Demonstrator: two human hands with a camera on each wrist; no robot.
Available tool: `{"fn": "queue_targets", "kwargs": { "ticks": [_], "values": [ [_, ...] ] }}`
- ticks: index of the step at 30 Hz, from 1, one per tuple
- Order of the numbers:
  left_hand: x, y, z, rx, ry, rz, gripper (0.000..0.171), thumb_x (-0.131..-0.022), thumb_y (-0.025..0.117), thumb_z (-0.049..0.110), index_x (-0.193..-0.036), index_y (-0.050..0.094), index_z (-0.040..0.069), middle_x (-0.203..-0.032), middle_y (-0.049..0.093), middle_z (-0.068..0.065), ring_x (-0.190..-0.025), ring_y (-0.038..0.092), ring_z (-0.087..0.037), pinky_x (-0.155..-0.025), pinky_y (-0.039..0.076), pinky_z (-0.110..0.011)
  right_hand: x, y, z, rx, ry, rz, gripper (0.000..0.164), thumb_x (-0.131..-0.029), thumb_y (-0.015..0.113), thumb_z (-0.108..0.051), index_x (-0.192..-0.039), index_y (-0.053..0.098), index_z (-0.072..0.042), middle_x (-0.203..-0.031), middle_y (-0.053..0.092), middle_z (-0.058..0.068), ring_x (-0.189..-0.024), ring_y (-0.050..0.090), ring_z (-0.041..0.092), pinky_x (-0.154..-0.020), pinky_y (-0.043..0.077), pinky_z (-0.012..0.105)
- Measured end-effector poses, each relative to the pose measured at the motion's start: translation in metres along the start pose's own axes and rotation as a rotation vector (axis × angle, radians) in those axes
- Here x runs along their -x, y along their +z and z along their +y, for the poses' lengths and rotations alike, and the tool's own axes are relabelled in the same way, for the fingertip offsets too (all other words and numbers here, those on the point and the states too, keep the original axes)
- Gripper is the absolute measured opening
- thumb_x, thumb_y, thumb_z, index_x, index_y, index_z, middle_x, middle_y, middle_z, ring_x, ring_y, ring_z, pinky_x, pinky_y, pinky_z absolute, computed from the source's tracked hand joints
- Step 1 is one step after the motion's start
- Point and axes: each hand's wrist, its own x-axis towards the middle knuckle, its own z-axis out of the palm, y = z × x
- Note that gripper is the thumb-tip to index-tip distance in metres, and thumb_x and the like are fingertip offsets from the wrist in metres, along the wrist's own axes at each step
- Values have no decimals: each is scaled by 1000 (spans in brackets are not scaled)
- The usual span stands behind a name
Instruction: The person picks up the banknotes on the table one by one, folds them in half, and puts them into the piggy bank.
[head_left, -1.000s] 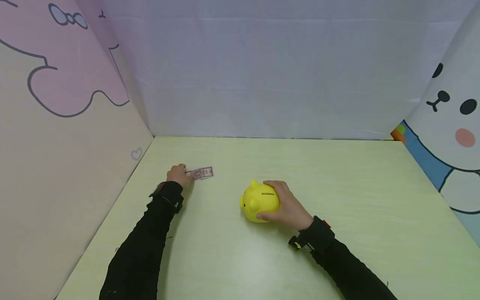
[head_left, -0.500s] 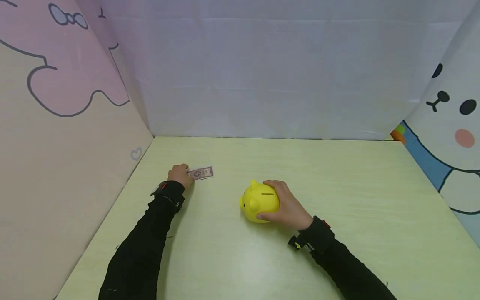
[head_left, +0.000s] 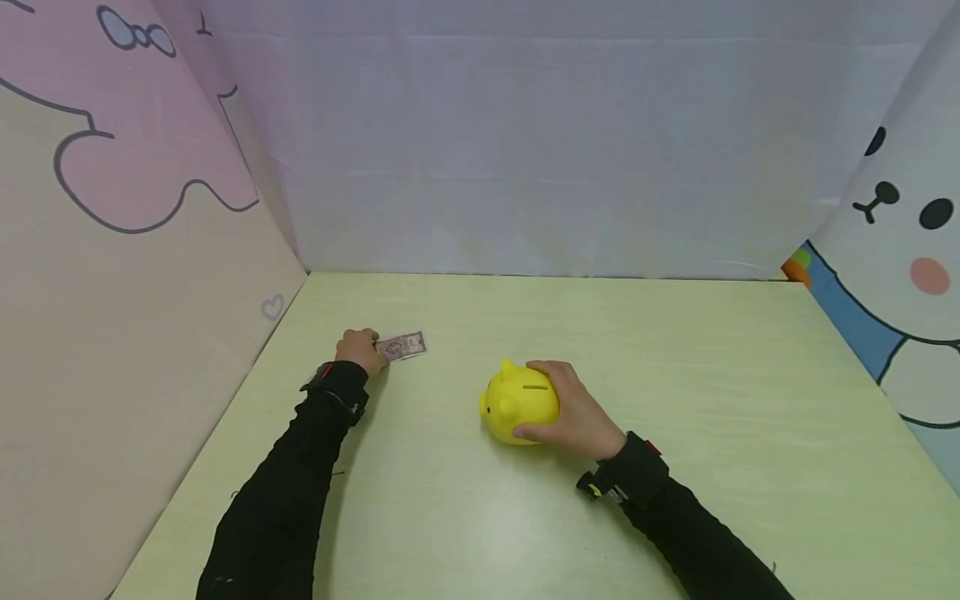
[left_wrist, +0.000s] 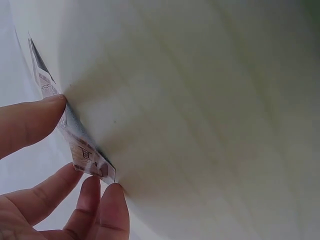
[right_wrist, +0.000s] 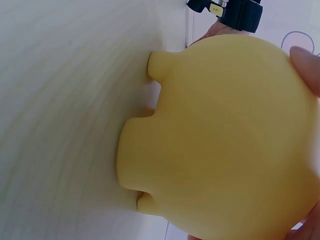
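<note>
My left hand is at the far left of the table, on a small purplish banknote. In the left wrist view the thumb touches one long edge of the banknote, and the fingertips are at its other side and end, pinching it. The note looks slightly bent and is low against the tabletop. Near the middle, a yellow piggy bank stands upright, slot on top, snout to the left. My right hand grips its rear, thumb on the near side and fingers on the far side. Its feet meet the table in the right wrist view.
Both objects are on a pale wooden table. A white sheet hangs along the back edge. Printed cartoon panels stand at the left and right sides.
My left hand has shifted very slightly to the right along the banknote, and the note has turned a little. The right hand and the piggy bank stay put.
</note>
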Motion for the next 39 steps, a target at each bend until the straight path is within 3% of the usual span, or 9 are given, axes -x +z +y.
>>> {"fn": "queue_targets", "kwargs": {
  "ticks": [9, 17, 23, 31, 39],
  "values": [
    [4, -1, 2, 120, -49, 5, 51, -87, 69, 11, -133, 52, -4, -127, 46, -31, -114, 46, -47, -96, 44, -54, 0, -1, -3, -11, 15, -1, 88, -72, 87, -32, -142, 39, -10, -137, 40, 15, -113, 49, 28, -92, 48, 43],
    [5, -5, -2, 154, -43, -29, 50, -88, 68, 15, -131, 52, -3, -133, 40, -36, -111, 48, -46, -93, 46, -53, 0, -1, -3, -9, 12, -3, 88, -72, 87, -32, -142, 38, -10, -136, 40, 14, -112, 49, 28, -92, 48, 42],
    [6, -9, -6, 190, -6, -28, 44, -90, 64, 9, -130, 53, -6, -126, 53, -32, -112, 53, -42, -89, 49, -48, 0, -1, -2, -14, 15, -4, 87, -73, 87, -33, -142, 39, -10, -136, 40, 14, -111, 49, 28, -91, 48, 42],
    [11, -15, -4, 214, -48, -13, 48, -91, 61, 8, -134, 49, -9, -125, 55, -32, -113, 54, -43, -92, 49, -50, 0, 0, -1, -10, 7, -4, 88, -73, 87, -33, -142, 38, -10, -136, 40, 14, -112, 49, 28, -92, 48, 43],
    [12, -16, -6, 219, -42, 64, 31, -90, 63, 9, -115, 62, -11, -104, 63, -27, -89, 59, -36, -70, 49, -38, 0, 0, 0, -8, 5, -5, 87, -73, 87, -34, -142, 39, -10, -136, 40, 15, -112, 49, 28, -92, 48, 43]
  ]
}}
